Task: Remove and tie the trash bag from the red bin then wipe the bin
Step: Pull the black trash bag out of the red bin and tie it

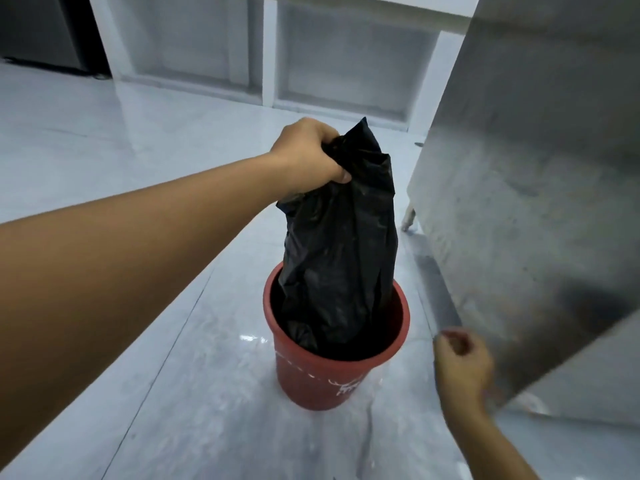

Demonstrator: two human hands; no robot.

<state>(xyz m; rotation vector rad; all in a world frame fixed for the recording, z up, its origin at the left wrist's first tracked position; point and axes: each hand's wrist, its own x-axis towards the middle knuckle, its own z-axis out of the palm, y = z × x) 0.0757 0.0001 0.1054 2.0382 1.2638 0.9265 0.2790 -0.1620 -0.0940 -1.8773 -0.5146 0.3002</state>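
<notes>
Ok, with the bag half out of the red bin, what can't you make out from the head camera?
- Bottom of the trash bag: head view, hidden inside the red bin.
- Bin floor: covered by the bag.
- Bag contents: opaque black plastic.
- Bag mouth: bunched inside the left hand grip.
- Right hand: motion-blurred, fingers unclear.
- White marking on the bin's side: too smeared to read.
</notes>
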